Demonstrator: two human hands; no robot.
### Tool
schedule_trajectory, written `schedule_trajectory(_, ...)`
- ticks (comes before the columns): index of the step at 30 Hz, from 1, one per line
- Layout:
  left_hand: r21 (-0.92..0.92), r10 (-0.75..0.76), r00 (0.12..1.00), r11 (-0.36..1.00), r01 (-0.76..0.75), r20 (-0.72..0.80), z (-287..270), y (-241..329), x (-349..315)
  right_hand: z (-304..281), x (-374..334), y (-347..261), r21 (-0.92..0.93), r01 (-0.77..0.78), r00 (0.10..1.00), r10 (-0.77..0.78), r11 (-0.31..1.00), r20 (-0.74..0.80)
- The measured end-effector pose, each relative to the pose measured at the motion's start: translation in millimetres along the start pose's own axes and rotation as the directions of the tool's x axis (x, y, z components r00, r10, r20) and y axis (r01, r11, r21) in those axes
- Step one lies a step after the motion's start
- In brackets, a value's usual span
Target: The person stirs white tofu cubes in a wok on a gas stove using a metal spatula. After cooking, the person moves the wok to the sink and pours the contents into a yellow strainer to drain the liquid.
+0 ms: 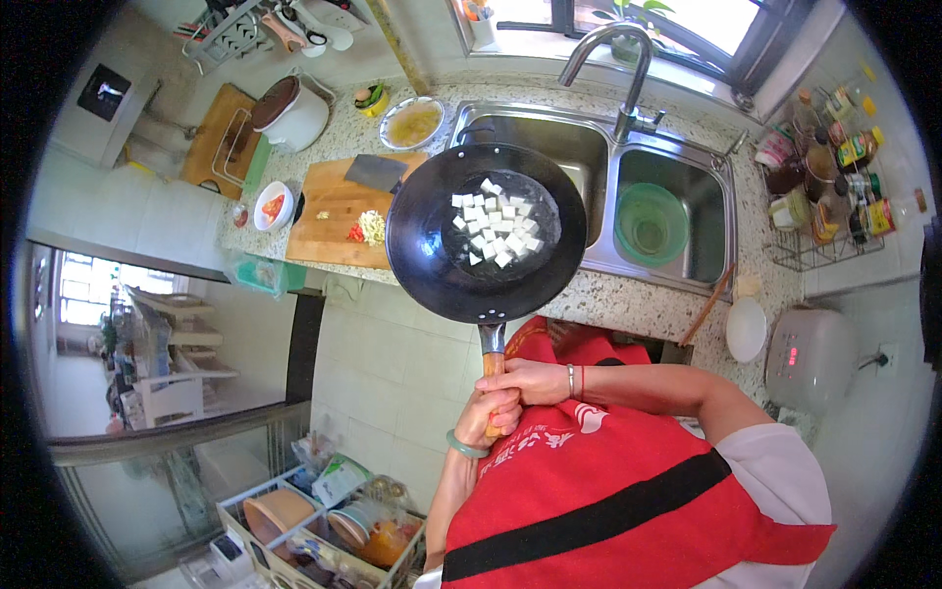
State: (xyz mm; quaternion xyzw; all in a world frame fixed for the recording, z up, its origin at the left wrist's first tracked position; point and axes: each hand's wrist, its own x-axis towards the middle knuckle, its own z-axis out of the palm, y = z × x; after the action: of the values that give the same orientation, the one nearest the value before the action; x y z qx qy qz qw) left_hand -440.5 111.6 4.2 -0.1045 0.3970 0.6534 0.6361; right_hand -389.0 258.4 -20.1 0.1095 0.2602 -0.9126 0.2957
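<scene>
A black wok (427,250) is held up in front of me, its near rim reaching out over the counter edge and its far side beside the sink. White cubes that look like tofu (502,224) lie in clear liquid inside it. My left hand (481,417), with a green bangle at the wrist, is closed round the lower end of the wooden handle (494,364). Just above it, my right hand (538,381) wraps the same handle, and the two hands touch.
Left of the wok, a wooden cutting board (324,201) carries a cleaver (375,172) and chopped bits. A double sink (613,167) holds a green basin (651,224) under the faucet (633,83). A bottle rack (800,250) stands right; a storage cart (260,535) stands below.
</scene>
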Motion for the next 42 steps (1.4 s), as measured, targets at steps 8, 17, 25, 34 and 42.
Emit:
schedule_trajectory(8,-0.029,0.08,0.991,0.996,-0.083,-0.109,27.6,-14.9,10.4,-20.0,-11.0,-12.0,0.018,-0.113,0.99,0.111,0.993,0.082)
schedule_trajectory(17,-0.028,0.133,0.972,0.99,-0.141,-0.194,45.3,-14.5,11.0,-25.2,-9.6,-19.0,0.04,-0.173,0.979,0.168,0.984,0.118)
schedule_trajectory(25,0.036,0.161,0.958,0.987,-0.157,-0.238,54.3,-13.1,12.3,-24.2,-13.5,-26.3,0.071,-0.203,0.971,0.191,0.977,0.147)
schedule_trajectory(34,0.022,0.156,0.952,0.988,-0.156,-0.263,62.7,-7.2,16.5,-25.5,-15.6,-35.7,0.092,-0.205,0.968,0.189,0.974,0.164)
schedule_trajectory(42,0.016,0.143,0.956,0.989,-0.144,-0.256,61.4,-4.5,20.4,-26.2,-20.3,-48.1,0.069,-0.202,0.966,0.187,0.977,0.179)
